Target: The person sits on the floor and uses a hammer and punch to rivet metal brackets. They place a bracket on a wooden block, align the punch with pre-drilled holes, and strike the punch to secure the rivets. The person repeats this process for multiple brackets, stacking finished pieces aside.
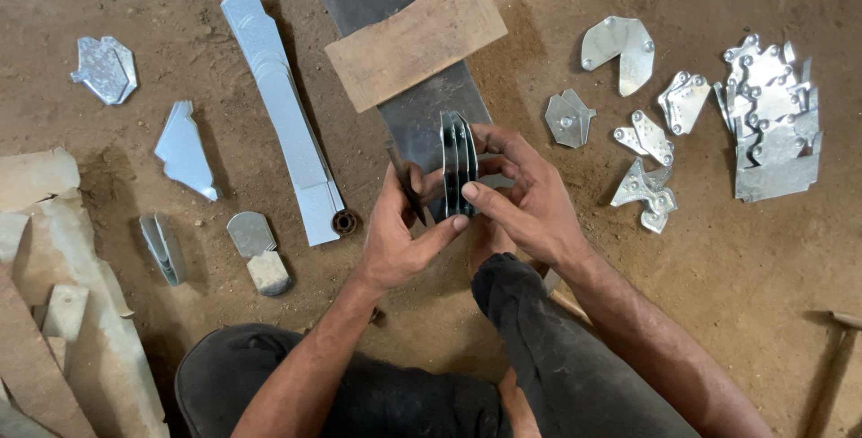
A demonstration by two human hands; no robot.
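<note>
A small stack of thin sheet-metal pieces (458,158) stands on edge between both of my hands, above a dark metal bar (422,115). My left hand (400,236) grips the stack's lower left side and its thumb reaches the bottom edge. My right hand (521,196) wraps the right side, with the thumb pressed on the front face. My knees, in dark trousers, are at the bottom of the view.
A wooden block (415,34) lies across the bar. Long metal strips (280,115) and cut pieces (184,149) lie on the dirt at left. Riveted metal parts (774,124) are piled at right. A hammer handle (835,357) is at bottom right. Cardboard scraps (54,330) lie at lower left.
</note>
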